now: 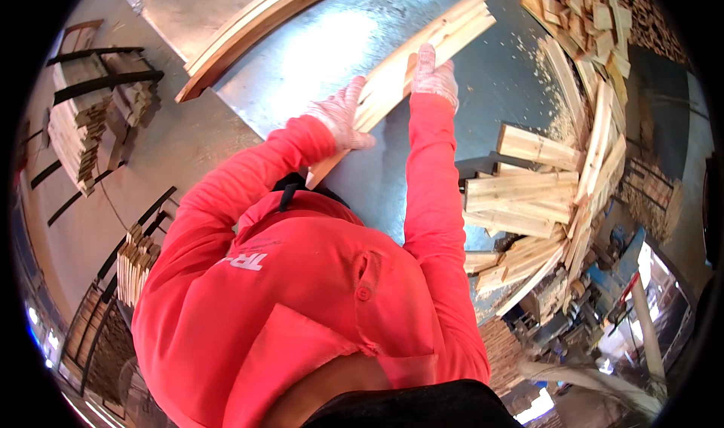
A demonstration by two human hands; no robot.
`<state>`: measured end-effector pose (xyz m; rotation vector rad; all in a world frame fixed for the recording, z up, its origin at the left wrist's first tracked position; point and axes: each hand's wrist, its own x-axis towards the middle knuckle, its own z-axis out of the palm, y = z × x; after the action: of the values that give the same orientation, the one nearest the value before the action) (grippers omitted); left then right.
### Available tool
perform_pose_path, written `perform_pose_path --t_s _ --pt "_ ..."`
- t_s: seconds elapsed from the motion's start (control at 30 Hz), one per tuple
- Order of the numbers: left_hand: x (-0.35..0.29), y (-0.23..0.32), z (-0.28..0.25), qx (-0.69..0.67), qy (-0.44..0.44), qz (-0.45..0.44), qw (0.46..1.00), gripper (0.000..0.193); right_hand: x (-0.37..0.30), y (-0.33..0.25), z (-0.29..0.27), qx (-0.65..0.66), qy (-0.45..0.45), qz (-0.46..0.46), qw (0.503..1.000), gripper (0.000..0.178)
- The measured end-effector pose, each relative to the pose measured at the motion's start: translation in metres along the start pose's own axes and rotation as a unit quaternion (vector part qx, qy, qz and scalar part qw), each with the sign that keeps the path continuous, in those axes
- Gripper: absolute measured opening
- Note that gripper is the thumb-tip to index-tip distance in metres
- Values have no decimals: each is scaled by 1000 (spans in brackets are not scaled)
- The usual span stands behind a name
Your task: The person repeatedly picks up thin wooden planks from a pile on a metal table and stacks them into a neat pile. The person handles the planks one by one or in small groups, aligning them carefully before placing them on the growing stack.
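A few pale wooden strips (445, 32) lie side by side on the metal tabletop, slanting from near my waist to the far right. My left hand (341, 116), in a whitish knit glove, rests against their left side. Its fingers are stretched and spread, with the thumb lying out to the right over the near part. Against the right side of the strips is my right hand (435, 79), gloved too, its fingers straight and laid flat along the wood. A short strip end (326, 168) shows below my left wrist.
Long curved-looking boards (264, 24) lie across the table's far left. At right are piled wooden boards (524, 194), sawdust (559, 119) and a heap of offcuts (577, 13). Stacked slats on a rack (79, 126) stand at left on the floor. Machinery (584, 300) is at lower right.
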<state>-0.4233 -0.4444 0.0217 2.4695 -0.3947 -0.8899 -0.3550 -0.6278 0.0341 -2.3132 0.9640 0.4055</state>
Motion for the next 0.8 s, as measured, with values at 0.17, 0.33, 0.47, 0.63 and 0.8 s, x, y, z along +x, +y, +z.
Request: perform_pose_path --t_s 0.17,0.33,0.47,0.63,0.8 --pt "-3 -13 -23 -92 -42 23 995 108 -40 -34 31 76 6 85 993 128" --pt "2 -52 -103 282 316 -90 902 83 -23 -14 49 103 61 51 991 125" --pt "52 -124 -83 547 243 -92 796 58 -31 -24 47 99 49 52 993 122" --pt "50 -111 -60 405 257 124 869 54 -22 -5 48 113 58 48 991 124" --pt "50 -96 -58 333 229 65 912 54 -16 11 46 98 52 27 993 129"
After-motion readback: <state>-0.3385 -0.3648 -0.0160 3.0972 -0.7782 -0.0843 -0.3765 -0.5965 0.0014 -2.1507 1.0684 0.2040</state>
